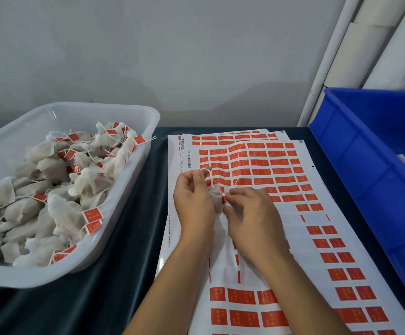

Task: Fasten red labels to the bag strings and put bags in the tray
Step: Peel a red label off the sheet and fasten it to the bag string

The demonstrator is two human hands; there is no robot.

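Note:
My left hand (194, 201) holds a small white bag (216, 198) over the label sheet, its fingers curled round the bag, and the white string (207, 176) loops up past the fingertips. My right hand (249, 213) pinches a red label (224, 199) right beside the bag. The sheet of red labels (264, 165) lies flat on the dark cloth under both hands. The clear tray (133, 170) at the left holds several white bags with red labels on their strings.
A blue plastic crate (370, 151) stands along the right edge of the table. More label sheets lie stacked under the top one at the back. White pipes run up the wall at the far right. Dark cloth (124, 274) covers the table.

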